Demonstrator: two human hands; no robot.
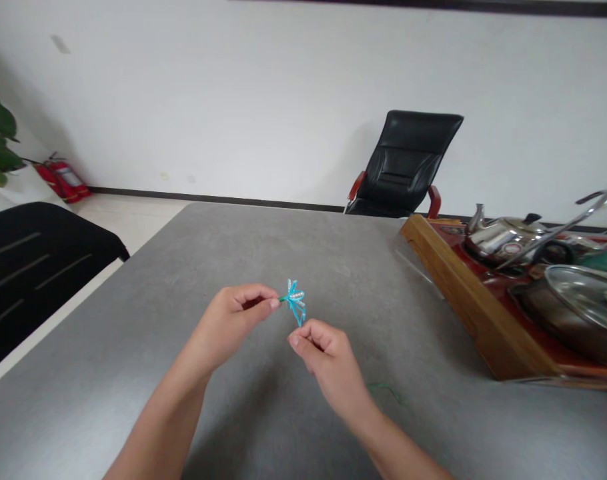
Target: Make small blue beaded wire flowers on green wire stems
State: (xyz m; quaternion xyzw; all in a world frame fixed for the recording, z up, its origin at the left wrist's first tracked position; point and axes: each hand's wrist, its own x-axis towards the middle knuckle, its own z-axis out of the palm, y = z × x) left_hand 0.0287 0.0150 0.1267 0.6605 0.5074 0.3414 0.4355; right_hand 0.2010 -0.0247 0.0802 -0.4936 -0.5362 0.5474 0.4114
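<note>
A small blue flower [294, 297] with narrow, silvery-edged petals is held above the grey table, lying sideways with its head to the right. Between thumb and forefinger, my left hand [241, 317] pinches its short green stem. My right hand [326, 353] is closed just below and to the right, its thumb and forefinger pinching the tip of the lowest blue petal. On the tabletop beside my right wrist lies a thin green thread [386, 389], partly hidden by the hand.
At the right of the grey table [183, 267] stands a wooden tea tray [458, 313] with a steel kettle [508, 237] and a glass-lidded pot [568, 320]. A black office chair [408, 163] is behind the table. Another black chair [38, 267] stands left.
</note>
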